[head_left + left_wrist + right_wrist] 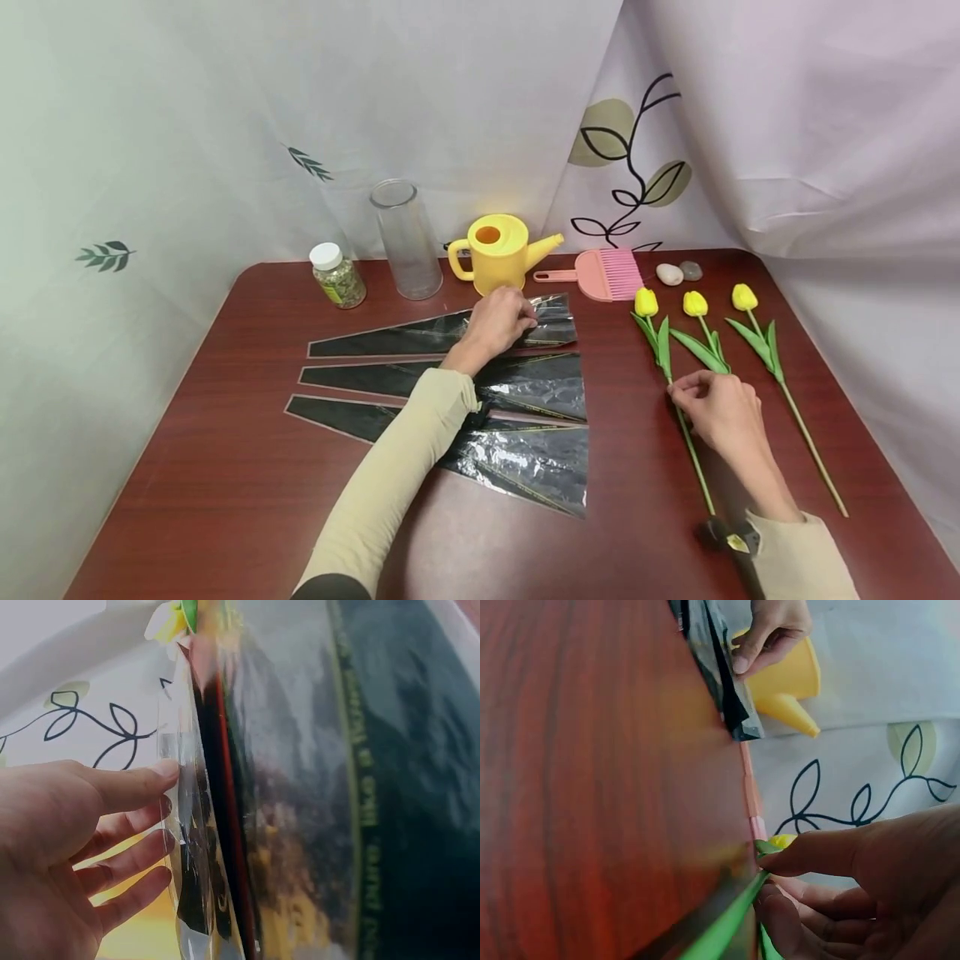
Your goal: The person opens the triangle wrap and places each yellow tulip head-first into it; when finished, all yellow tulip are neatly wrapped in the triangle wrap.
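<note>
Three black-and-clear wrapping sleeves lie side by side on the red-brown table (225, 500). My left hand (525, 315) reaches over them and pinches the wide end of the far sleeve (390, 337), just in front of the yellow watering can (498, 250). In the left wrist view its fingertips (166, 771) sit on the film's raised edge (187, 825). Three yellow tulips lie to the right. My right hand (682, 392) pinches the green stem (724, 934) of the leftmost tulip (646, 302), low on the table.
Along the back stand a white-capped jar (337, 275), a tall clear glass vase (407, 239), a pink comb (603, 275) and two pebbles (669, 274). The middle sleeve (540, 383) and near sleeve (517, 458) lie under my left forearm. Curtains hang behind and on both sides.
</note>
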`<action>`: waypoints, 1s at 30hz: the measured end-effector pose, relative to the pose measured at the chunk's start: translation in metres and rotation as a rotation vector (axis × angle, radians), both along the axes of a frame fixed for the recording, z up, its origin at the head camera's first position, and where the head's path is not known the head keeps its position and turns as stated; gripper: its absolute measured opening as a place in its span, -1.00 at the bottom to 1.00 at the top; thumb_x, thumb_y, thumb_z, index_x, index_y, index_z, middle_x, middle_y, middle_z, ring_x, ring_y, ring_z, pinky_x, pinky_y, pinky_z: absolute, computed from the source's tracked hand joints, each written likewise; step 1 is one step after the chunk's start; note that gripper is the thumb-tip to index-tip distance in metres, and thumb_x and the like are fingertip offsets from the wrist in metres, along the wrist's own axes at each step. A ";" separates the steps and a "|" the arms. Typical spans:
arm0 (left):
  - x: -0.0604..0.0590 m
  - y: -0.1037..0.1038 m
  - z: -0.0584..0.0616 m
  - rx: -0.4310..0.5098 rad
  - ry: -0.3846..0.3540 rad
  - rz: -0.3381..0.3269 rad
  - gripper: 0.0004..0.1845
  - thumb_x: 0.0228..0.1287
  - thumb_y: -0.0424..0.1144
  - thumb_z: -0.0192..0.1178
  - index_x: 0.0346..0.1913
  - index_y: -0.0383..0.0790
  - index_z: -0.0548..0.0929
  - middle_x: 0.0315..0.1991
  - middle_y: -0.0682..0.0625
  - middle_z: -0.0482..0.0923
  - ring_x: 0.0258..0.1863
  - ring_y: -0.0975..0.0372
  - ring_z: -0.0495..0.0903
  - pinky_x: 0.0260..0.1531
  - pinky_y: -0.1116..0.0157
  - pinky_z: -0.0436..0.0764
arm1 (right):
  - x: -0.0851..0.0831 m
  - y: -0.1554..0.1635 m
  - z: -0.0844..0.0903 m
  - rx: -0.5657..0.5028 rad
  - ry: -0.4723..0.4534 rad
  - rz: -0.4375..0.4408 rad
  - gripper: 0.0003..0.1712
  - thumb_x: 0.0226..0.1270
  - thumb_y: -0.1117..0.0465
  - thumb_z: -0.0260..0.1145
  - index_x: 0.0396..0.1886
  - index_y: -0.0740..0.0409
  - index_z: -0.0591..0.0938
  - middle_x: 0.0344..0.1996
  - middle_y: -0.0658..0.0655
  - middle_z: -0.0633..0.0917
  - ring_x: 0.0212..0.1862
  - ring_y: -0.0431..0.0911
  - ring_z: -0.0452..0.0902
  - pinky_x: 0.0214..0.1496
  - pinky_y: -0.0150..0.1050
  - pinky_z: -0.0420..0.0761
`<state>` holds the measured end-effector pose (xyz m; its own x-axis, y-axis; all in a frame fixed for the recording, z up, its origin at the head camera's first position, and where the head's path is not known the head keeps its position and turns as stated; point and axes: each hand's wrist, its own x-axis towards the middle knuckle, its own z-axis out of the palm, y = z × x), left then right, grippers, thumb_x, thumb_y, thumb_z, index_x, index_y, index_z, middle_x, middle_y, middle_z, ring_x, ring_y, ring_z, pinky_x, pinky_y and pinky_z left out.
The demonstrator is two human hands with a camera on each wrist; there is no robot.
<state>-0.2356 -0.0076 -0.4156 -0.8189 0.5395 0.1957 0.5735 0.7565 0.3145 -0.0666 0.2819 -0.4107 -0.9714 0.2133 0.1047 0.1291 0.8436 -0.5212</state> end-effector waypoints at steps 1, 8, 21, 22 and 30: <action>0.000 0.000 0.001 0.004 0.004 0.001 -0.95 0.21 -0.16 0.40 -0.30 0.03 0.83 -0.30 0.13 0.63 -0.21 0.25 0.56 -0.22 0.24 0.58 | -0.001 0.000 0.001 -0.004 0.013 -0.001 -0.86 0.21 0.19 0.39 -0.39 0.19 0.74 -0.60 -0.02 0.67 -0.72 -0.20 0.48 -0.35 -0.08 0.40; 0.000 0.000 0.004 0.014 0.006 0.009 -0.94 0.20 -0.14 0.41 -0.29 0.04 0.83 -0.30 0.14 0.62 -0.20 0.23 0.56 -0.23 0.23 0.58 | -0.005 -0.001 0.006 -0.003 0.054 -0.015 -0.87 0.20 0.18 0.36 -0.41 0.16 0.74 -0.66 -0.03 0.64 -0.77 -0.20 0.48 -0.36 -0.14 0.40; 0.001 -0.003 0.008 0.023 0.011 0.012 -0.94 0.20 -0.13 0.41 -0.29 0.04 0.83 -0.26 0.13 0.63 -0.17 0.22 0.56 -0.18 0.22 0.57 | -0.014 -0.005 0.020 -0.714 -0.093 -0.022 -0.63 0.29 0.09 0.41 -0.09 0.31 0.70 -0.43 0.01 0.74 -0.56 -0.21 0.54 -0.61 -0.31 0.58; 0.001 -0.003 0.008 0.022 0.013 0.010 -0.94 0.20 -0.12 0.41 -0.29 0.04 0.83 -0.27 0.13 0.63 -0.17 0.22 0.56 -0.18 0.22 0.57 | -0.015 -0.006 0.019 -0.816 -0.094 -0.018 -0.64 0.28 0.11 0.42 -0.09 0.30 0.70 -0.40 0.00 0.75 -0.55 -0.22 0.54 -0.61 -0.32 0.57; 0.002 -0.005 0.008 0.046 0.021 -0.002 -0.95 0.19 -0.15 0.42 -0.31 0.02 0.83 -0.31 0.14 0.61 -0.18 0.23 0.55 -0.18 0.23 0.56 | -0.024 -0.013 0.019 -1.448 0.015 -0.066 -0.89 0.30 0.28 0.38 -0.22 0.19 0.76 -0.33 0.07 0.75 -0.37 -0.13 0.70 -0.32 -0.29 0.67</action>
